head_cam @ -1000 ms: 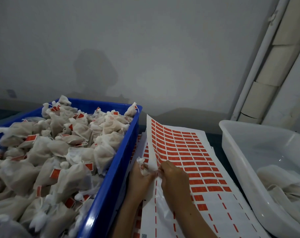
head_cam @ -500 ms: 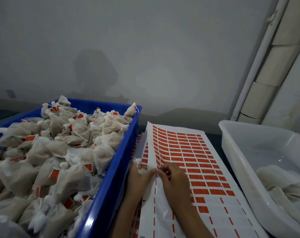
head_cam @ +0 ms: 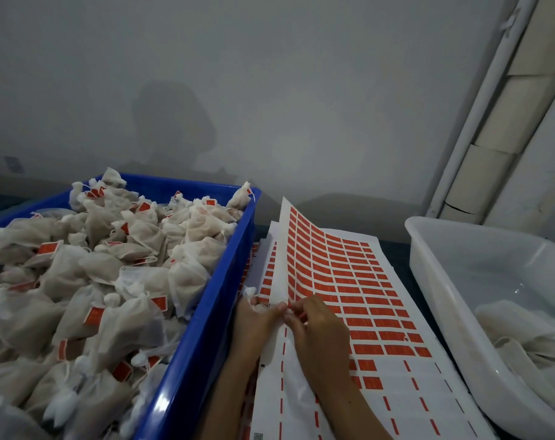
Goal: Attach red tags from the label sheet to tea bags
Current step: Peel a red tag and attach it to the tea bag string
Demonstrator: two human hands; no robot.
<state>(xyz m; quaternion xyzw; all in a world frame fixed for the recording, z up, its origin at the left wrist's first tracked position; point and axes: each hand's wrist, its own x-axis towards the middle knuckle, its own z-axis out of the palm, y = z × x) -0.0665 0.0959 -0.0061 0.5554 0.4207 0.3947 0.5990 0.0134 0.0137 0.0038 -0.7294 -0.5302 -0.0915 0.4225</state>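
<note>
The left hand [head_cam: 253, 322] grips a tea bag [head_cam: 250, 293]; the right hand [head_cam: 320, 331] pinches a red tag [head_cam: 291, 308] on the label sheet [head_cam: 396, 385]; both sets of fingers are curled.

Both forearms bare to the frame's edge — left grip [head_cam: 256, 325] and right grip [head_cam: 322, 336] ungloved, ringless.

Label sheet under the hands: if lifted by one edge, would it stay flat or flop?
Probably flop: the label sheet already curls up along its far left edge where the hands lift it. It looks thin and light, likely sliding easily over the sheets beneath. The bare peeled near part seems limper.
</note>
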